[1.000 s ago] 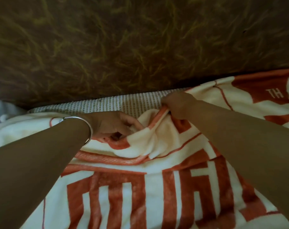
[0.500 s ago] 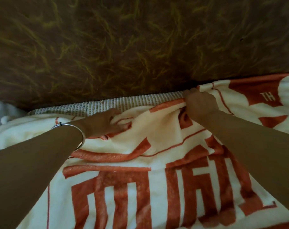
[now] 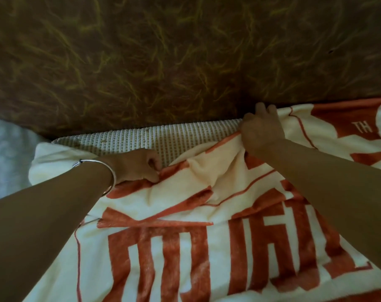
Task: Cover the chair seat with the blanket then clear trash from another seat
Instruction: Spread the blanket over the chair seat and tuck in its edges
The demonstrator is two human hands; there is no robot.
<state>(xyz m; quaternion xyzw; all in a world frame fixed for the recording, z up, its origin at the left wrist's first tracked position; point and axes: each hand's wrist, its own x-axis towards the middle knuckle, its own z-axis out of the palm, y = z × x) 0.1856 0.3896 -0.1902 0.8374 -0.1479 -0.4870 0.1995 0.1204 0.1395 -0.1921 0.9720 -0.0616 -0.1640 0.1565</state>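
A cream blanket (image 3: pixel 185 247) with large rust-red lettering lies spread over the chair seat and fills the lower half of the view. A strip of the seat's woven, ribbed cover (image 3: pixel 174 138) still shows along the back, between my hands. My left hand (image 3: pixel 137 166), with a silver bangle on the wrist, is closed on the blanket's upper edge at centre left. My right hand (image 3: pixel 261 129) grips the blanket's edge farther right, with its fingers pressed against the backrest. The fabric between the hands is wrinkled.
The dark brown backrest (image 3: pixel 185 57) with yellow streaks rises right behind the seat and fills the upper half. Pale grey fabric (image 3: pixel 8 153) lies at the far left beside the seat.
My right hand has carried the blanket edge to the right and back toward the backrest. My left hand has closed on the edge. More of the ribbed seat cover shows between them.
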